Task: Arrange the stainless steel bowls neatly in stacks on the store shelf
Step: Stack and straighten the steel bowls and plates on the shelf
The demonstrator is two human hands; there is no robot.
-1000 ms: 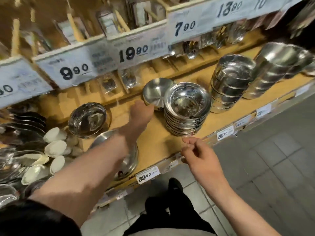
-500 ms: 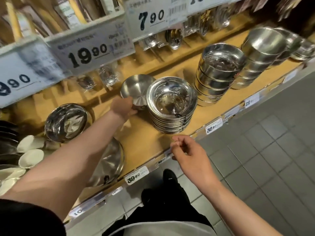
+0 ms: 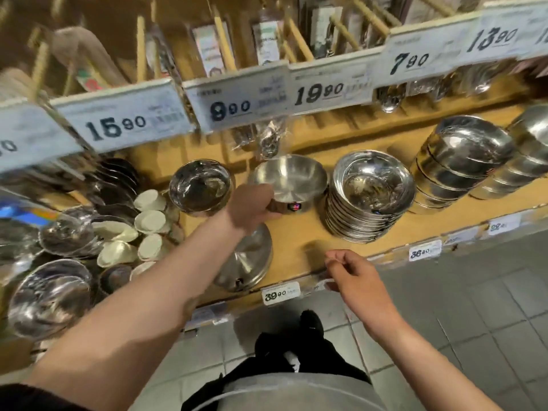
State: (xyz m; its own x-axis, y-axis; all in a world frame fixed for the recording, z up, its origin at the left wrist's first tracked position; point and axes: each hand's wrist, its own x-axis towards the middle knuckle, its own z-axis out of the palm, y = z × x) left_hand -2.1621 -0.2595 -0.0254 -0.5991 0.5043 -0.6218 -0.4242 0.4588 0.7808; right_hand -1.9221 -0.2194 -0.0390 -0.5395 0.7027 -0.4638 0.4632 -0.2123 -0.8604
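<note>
Left hand [image 3: 252, 207] gripping matte bowl [image 3: 289, 178] beside bowl stack [image 3: 369, 197]; right hand [image 3: 354, 275] loosely curled, empty.

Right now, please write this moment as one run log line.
left hand: grips single bowl | right hand: holds nothing, by shelf edge | wide bowl stack: right of bowl

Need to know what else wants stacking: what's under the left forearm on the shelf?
A flat, round steel lid lies on the wooden shelf near its front edge, below the left hand gripping the single bowl. The forearm covers the lid's left part, so anything there is hidden.
</note>
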